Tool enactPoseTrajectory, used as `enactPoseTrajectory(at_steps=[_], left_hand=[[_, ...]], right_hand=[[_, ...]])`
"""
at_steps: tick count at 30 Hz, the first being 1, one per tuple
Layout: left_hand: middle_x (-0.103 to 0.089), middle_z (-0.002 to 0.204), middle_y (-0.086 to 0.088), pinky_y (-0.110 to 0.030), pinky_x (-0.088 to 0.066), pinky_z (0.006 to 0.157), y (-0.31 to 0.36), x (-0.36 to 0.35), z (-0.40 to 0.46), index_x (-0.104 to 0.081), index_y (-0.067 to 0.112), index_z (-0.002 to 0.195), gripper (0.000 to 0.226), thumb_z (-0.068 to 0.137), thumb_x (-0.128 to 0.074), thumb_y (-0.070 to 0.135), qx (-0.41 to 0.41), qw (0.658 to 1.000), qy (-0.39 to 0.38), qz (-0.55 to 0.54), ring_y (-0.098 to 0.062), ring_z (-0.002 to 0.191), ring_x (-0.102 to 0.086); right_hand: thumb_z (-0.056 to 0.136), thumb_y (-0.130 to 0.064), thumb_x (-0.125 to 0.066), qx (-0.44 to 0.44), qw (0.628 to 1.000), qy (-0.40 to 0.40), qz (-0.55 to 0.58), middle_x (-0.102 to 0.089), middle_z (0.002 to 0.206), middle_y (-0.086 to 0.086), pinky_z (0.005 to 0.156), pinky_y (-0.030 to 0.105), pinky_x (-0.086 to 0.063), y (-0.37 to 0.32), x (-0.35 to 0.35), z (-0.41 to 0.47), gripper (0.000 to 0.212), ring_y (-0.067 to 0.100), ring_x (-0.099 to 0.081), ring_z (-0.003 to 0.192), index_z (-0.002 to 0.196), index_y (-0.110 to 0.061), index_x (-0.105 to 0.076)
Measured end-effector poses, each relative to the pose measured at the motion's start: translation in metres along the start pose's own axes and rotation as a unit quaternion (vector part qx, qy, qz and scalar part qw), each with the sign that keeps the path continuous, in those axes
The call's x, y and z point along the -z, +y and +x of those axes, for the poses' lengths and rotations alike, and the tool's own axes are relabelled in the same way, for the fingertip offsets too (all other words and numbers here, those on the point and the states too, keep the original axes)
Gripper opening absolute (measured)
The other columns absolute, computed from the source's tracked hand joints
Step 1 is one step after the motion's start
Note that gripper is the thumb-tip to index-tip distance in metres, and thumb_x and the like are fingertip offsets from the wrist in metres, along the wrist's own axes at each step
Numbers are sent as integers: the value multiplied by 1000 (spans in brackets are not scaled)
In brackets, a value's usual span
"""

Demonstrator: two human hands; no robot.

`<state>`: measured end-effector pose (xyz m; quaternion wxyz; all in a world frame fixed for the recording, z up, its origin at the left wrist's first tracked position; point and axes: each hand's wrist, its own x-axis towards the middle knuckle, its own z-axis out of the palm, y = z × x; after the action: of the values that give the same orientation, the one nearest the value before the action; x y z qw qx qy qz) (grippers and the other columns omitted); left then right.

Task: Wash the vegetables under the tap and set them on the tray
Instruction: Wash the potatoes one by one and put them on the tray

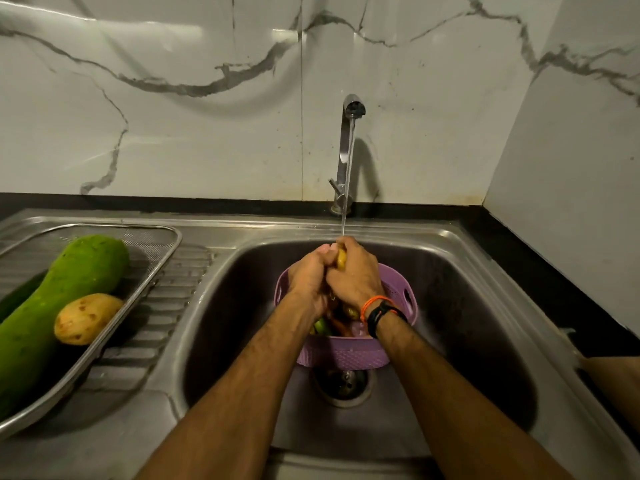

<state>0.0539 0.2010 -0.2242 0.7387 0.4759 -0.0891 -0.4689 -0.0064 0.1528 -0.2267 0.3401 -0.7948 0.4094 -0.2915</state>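
Far left I see the steel tray [162,261] on the drainboard, holding a long green gourd [59,306] with a potato [86,318] touching its right side. Moving right, over the sink [485,306], my left hand [308,275] and right hand [356,275] are pressed together, both curled round a small yellow vegetable [341,259] held between them. The tap [348,150] runs, its stream landing on my fingers. Directly beneath my hands sits a purple basket [346,355] with more vegetables.
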Motion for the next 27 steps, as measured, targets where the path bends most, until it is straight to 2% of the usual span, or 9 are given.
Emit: enactPoseTrajectory(at_steps=[5,7,10,12,16,19,22,25,27], left_hand=[[-66,83,-11,-23,-56,48,5,3,-5,-65,4,97,16,99,-49,7,26,999,-37,25,-20,75,-63],[-66,91,-13,-24,-57,55,6,5,-4,-65,3,112,25,99,-44,5,18,997,-60,33,-21,82,-63],[-67,111,-17,-33,-56,77,3,6,2,-63,2,125,34,95,-47,1,5,998,-57,32,-27,105,-63],[-68,114,-16,-36,-55,83,1,7,4,-67,7,117,30,94,-49,-1,2,998,-54,34,-30,113,-62],[-72,99,-11,-34,-57,82,-1,3,2,-70,10,101,25,94,-51,-3,-28,998,-46,34,-25,103,-66],[-72,101,-14,-36,-58,84,-3,-2,4,-72,8,101,25,92,-53,-6,-49,999,0,6,-27,103,-66],[-73,99,-14,-39,-56,91,-2,-1,3,-73,9,97,25,92,-54,-6,-53,999,3,7,-28,103,-66],[-75,81,-7,-37,-58,87,-3,0,2,-71,11,92,27,92,-51,-6,-48,999,-14,12,-23,93,-68],[-74,76,-5,-33,-58,80,-4,-1,2,-71,12,88,27,92,-51,-6,-48,999,-4,6,-20,86,-67]], right_hand=[[85,-6,-59,5,1000,-19,21,-56,126,8,89,32,-47,2,3,-1,48,24,-55,114,131,-15,-48],[85,-4,-59,13,999,-43,-1,-49,138,9,100,34,-43,2,4,-1,59,26,-48,126,141,-13,-41],[84,-4,-61,19,994,-95,-48,-25,158,8,115,37,-30,4,6,0,80,26,-30,143,154,-12,-22],[84,-4,-61,20,992,-110,-58,-18,161,8,116,39,-30,5,5,1,83,28,-26,145,154,-12,-17],[78,0,-62,9,997,-72,-20,-36,149,12,108,44,-43,6,2,4,73,31,-42,134,145,-10,-34],[79,3,-63,28,999,-19,-7,-43,147,8,111,39,-40,7,-2,1,70,26,-42,135,143,-13,-42],[77,0,-66,42,999,5,-17,-47,144,7,109,37,-41,6,-3,1,70,25,-44,134,142,-14,-43],[79,0,-64,19,998,-48,-31,-26,158,8,117,36,-27,6,-4,5,85,27,-26,146,153,-12,-25],[81,2,-62,24,997,-58,-37,-21,161,8,117,34,-22,6,-4,3,85,25,-21,147,154,-12,-21]])
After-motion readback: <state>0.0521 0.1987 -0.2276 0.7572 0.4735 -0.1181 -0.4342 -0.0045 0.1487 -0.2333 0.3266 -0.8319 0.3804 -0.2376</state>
